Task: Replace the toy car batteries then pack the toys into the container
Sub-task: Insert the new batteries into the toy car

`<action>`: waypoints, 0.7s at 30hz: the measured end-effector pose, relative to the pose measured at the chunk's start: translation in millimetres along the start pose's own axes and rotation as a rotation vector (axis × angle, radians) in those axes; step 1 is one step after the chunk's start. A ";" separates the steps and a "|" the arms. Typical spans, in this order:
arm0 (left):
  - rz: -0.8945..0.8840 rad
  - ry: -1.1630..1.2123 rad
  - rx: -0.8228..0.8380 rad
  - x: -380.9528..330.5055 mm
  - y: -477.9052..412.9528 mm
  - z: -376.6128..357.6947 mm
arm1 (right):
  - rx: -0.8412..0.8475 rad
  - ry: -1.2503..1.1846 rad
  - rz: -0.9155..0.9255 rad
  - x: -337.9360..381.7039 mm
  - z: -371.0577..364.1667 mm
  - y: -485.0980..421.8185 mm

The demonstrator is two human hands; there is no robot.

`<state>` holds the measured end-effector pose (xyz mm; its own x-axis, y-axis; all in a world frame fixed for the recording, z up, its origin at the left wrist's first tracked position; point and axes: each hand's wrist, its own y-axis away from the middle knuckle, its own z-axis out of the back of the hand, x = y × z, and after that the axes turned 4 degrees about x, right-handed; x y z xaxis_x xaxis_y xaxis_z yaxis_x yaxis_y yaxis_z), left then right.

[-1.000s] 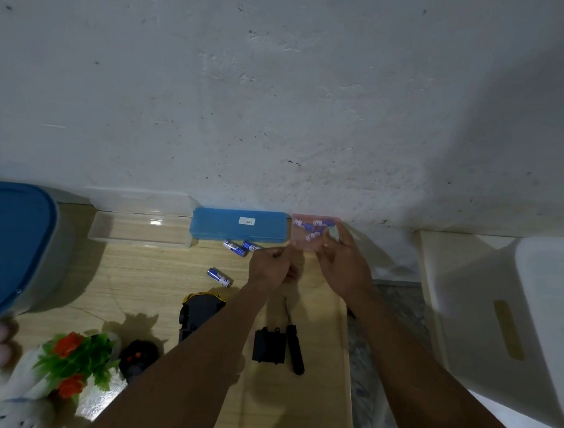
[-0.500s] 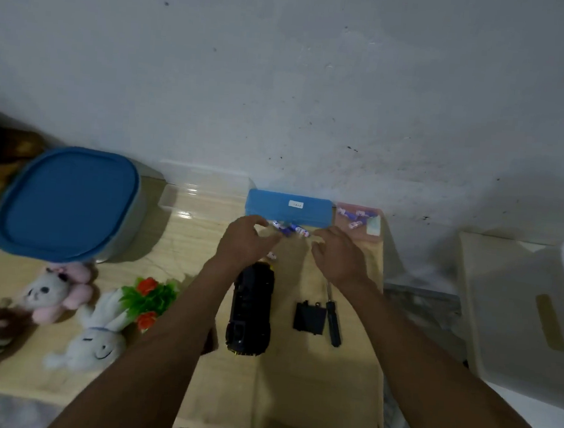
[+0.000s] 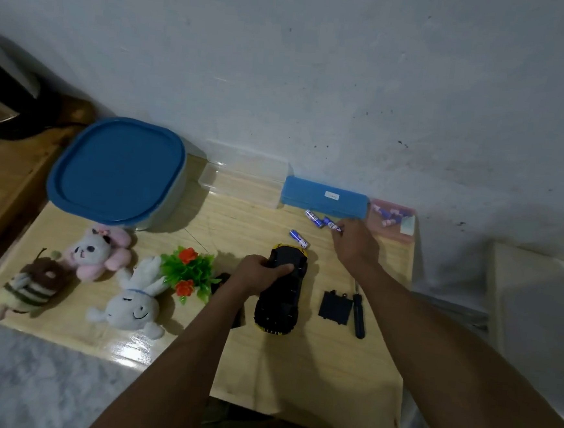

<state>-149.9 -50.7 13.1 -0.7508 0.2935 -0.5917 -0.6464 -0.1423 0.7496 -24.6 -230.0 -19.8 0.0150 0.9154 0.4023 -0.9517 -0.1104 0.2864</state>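
Just right of the frame's centre, the toy car (image 3: 281,294) lies underside up on the counter (image 3: 261,374), its long axis running top to bottom, the left hand (image 3: 257,276) gripping its upper end, while the right hand (image 3: 355,245) pinches a battery (image 3: 334,224) to its upper right.

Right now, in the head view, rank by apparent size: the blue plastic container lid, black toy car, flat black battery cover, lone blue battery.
Largest to smallest: blue lid, toy car, battery cover, lone battery. None close.
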 end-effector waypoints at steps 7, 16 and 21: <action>-0.099 0.138 -0.060 11.5 2.9 -5.2 | -0.127 -0.473 0.004 -4.6 5.4 40.3; -0.062 0.714 0.049 0.1 14.2 6.8 | -0.237 -0.873 -0.018 23.3 40.2 112.7; -0.090 0.849 0.197 -16.3 23.2 15.3 | -0.197 -0.892 0.081 52.1 63.4 129.5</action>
<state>-150.6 -44.3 44.6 -0.5962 -0.5185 -0.6130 -0.7316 0.0364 0.6808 -127.5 -221.1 93.4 0.0988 0.2608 0.9603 -0.9941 -0.0185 0.1073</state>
